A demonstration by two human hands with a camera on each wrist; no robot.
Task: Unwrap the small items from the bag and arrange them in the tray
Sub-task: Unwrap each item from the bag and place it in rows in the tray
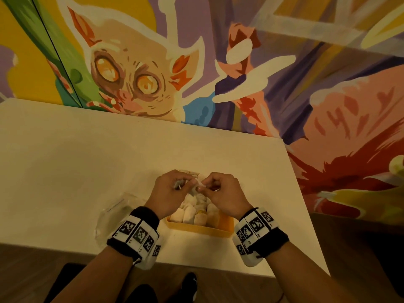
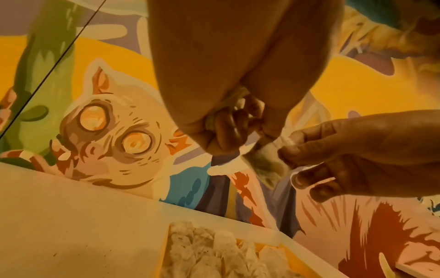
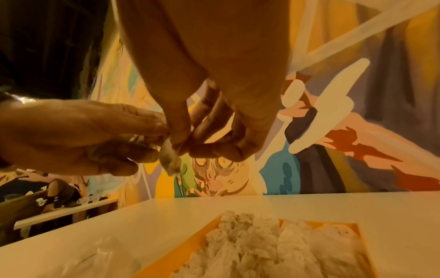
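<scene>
The small wrapped item (image 2: 266, 161) is held in the air above the yellow tray (image 1: 220, 228), between both hands. Its contents cannot be identified: in the wrist views it appears only as a pale, partly translucent packet with a greenish-grey patch, and in the head view it is mostly covered by fingers.

The left hand (image 1: 169, 191) is curled, with thumb and fingers pinching one end of the wrapped item. A further pale scrap shows inside the left palm in the left wrist view; what it is cannot be told. The right hand (image 1: 223, 193) is also curled, thumb and forefinger pinching the other end of the wrapper, the remaining fingers (image 2: 307, 180) loosely bent below it.

The tray lies on the white worktop (image 1: 65, 171) near its front edge, directly under the hands. It holds a pile of white, crumpled-looking pieces (image 3: 262, 244); the wrists hide part of the tray in the head view, and individual pieces are hard to separate.

The clear plastic bag (image 1: 113, 215) lies flat on the worktop just left of the tray, faint against the surface and partly covered by the left wrist band (image 1: 135, 235).

A painted mural (image 1: 131, 73) fills the wall behind the worktop.
</scene>
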